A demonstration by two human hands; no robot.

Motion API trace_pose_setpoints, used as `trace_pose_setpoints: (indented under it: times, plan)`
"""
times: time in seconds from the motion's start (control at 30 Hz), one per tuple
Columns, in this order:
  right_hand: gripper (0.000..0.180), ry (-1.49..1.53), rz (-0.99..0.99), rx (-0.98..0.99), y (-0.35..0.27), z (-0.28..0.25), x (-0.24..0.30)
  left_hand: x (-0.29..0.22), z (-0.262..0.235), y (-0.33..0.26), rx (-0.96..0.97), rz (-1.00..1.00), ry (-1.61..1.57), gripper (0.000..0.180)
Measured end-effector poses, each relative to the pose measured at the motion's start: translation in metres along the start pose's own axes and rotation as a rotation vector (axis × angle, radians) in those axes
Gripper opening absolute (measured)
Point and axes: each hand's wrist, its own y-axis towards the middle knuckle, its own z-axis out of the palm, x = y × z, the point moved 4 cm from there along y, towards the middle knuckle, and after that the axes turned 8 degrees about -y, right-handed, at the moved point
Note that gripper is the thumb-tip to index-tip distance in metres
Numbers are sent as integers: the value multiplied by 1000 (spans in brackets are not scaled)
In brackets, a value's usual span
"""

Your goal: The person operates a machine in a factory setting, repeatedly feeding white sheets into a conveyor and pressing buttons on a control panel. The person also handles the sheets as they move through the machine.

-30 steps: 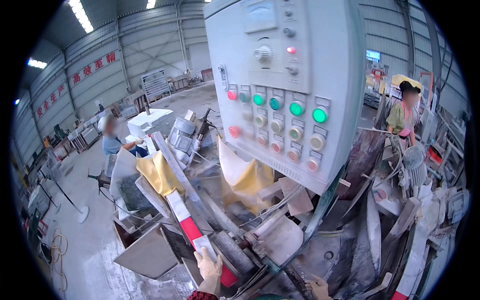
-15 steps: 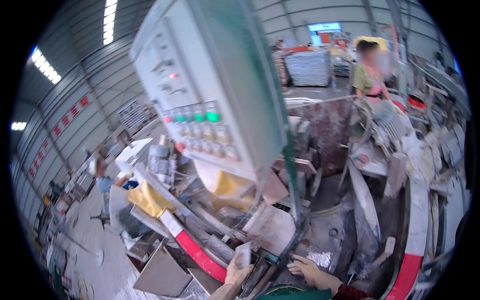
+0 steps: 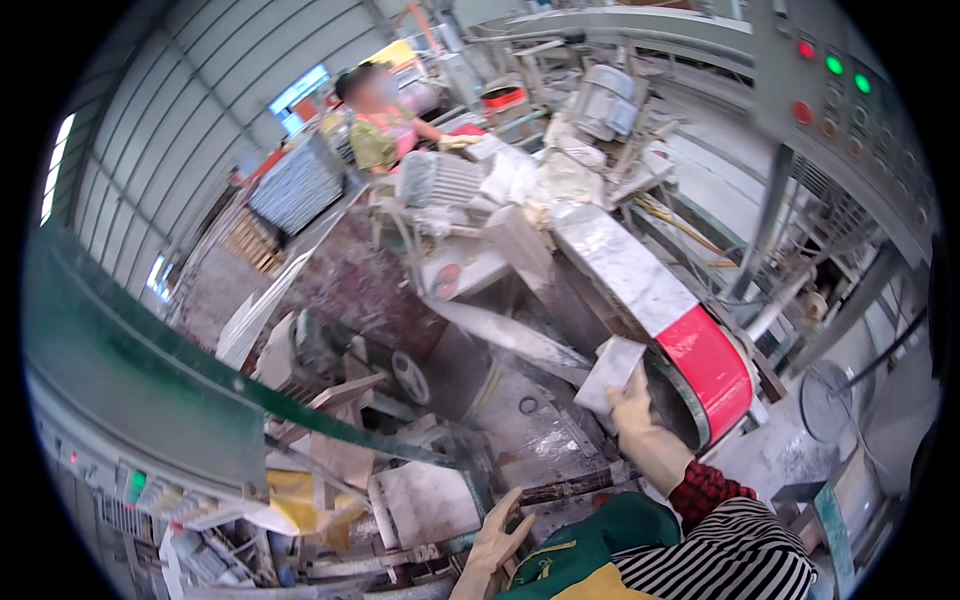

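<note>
Head view: looking down at a dusty stone-cutting machine, picture tilted hard.
R hand (image 3: 640,425): gloved, closed on a small pale stone slab piece (image 3: 612,372), fingers under its lower edge, held up just beside the red-and-white blade guard (image 3: 700,350).
L hand (image 3: 497,545): gloved, fingers spread wide, holding nothing, hovering over a pale flat block (image 3: 425,505) at the machine's near edge.
Slab piece: off the bed, tilted, near the guard's red end, above the wet grey machine bed (image 3: 530,440).
Doing it well (judgement): keep grip low and firm on the piece, thumb clear of the guard rim; bring L hand in for support before setting it down; lay it flat and square on the bed, no slide on the wet sludge.
Risk (judgement): piece is thin and looks brittle, a knock on the guard could chip it; slurry makes gloves slick.
In the way: guard sits right at the R hand; green metal bar (image 3: 300,400) crosses the left side of the reach; offcuts and scrap crowd the bed.
Around: control panel w/ red and green buttons (image 3: 835,75) upper right; motor (image 3: 440,180) further back; stacked slabs (image 3: 295,185); yellow rag (image 3: 290,500) lower left.
Other person (image 3: 385,125): working far side of the machine, well apart.
</note>
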Motion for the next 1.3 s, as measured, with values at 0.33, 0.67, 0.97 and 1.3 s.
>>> trace_pose_setpoints:
  times: [0.33,0.67,0.97,1.3]
  plan:
    - [96,-443,210,-454,122,-139,-18,50,-2,18,79,-114,-218,63]
    - [82,-777,336,-115,113,-151,22,117,-34,5,10,-174,-294,60]
    - [60,245,263,-199,126,-162,-26,175,-146,-68,-577,-77,-376,41]
    - [48,-262,22,762,-35,73,-62,211,-247,-227,-1423,-303,733,61]
